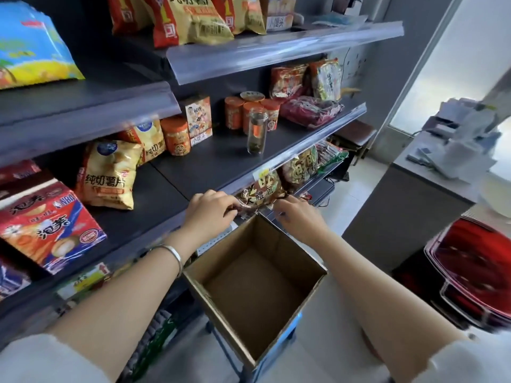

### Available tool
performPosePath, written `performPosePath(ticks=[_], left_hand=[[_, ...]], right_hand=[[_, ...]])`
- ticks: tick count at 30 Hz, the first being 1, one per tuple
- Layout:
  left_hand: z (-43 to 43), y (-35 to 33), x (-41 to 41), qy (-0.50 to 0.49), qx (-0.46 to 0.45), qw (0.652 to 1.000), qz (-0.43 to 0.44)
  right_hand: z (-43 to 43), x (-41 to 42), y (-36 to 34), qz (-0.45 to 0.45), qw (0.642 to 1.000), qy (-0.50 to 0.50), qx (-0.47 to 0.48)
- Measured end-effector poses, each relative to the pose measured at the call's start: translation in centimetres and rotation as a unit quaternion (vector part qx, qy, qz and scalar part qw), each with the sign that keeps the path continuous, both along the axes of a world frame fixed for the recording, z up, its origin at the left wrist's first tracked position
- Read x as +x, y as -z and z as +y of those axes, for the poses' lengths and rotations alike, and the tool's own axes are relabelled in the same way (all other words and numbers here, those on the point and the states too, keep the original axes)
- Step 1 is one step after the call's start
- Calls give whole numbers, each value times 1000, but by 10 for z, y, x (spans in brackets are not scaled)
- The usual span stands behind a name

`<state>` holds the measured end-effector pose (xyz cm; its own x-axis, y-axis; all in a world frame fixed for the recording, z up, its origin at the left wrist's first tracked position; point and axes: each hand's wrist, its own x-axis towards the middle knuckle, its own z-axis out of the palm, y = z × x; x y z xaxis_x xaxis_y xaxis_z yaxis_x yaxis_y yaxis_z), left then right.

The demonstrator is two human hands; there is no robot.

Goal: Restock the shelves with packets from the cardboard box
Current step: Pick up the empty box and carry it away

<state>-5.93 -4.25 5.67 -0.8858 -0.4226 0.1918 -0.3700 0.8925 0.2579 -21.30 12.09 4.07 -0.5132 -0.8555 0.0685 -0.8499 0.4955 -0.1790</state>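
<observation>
An open cardboard box (257,288) stands below my arms on a blue stool, and its inside shows no packets. Just beyond its far rim, a shiny orange-and-gold packet (262,190) sits at the edge of a lower shelf, under the dark middle shelf (210,158). My left hand (213,211) pinches the packet's left edge. My right hand (297,217) grips its right edge. More packets of the same kind (302,165) lie further right on that lower shelf.
The middle shelf carries yellow crisp bags (110,175), orange tubs (177,135), a clear glass jar (257,131) and red packets (309,110). A red snack carton (52,225) lies at left. Red baskets (475,272) sit on the right beside a grey counter (414,194).
</observation>
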Motion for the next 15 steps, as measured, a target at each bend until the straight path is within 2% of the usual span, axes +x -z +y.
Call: performPosePath(ticks=[6, 15], left_hand=[[15, 61, 8, -6, 65, 996, -59], [35, 118, 33, -75, 91, 982, -146]], right_hand=[[27, 1, 40, -29, 995, 49, 77], [39, -9, 94, -65, 980, 93, 165]])
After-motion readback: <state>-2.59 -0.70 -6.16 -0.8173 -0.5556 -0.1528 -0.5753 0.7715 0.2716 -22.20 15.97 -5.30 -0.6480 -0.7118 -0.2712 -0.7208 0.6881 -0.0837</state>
